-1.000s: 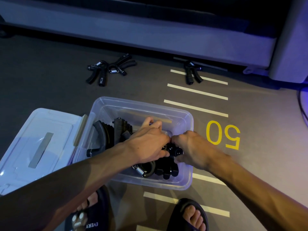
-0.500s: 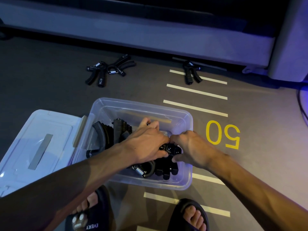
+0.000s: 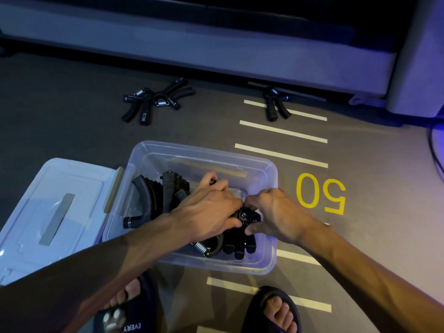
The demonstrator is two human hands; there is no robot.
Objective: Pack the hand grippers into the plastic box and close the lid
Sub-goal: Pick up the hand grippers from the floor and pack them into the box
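Inside the clear plastic box, left hand and right hand both pinch one black hand gripper; three hand grippers lie on the floor; one lid beside the box.

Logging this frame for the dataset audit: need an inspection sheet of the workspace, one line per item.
Surface: dark floor with white stripes and a yellow 50.
Job's things: plastic box open, holding grippers; lid lies left of it; three hand grippers still on the floor.
Clutter: nothing seen.
Grippers: left hand and right hand both in the box, gripping a black gripper.
Cables: dark cable at the right edge.
Surroundings: grey padded base; person's sandals.
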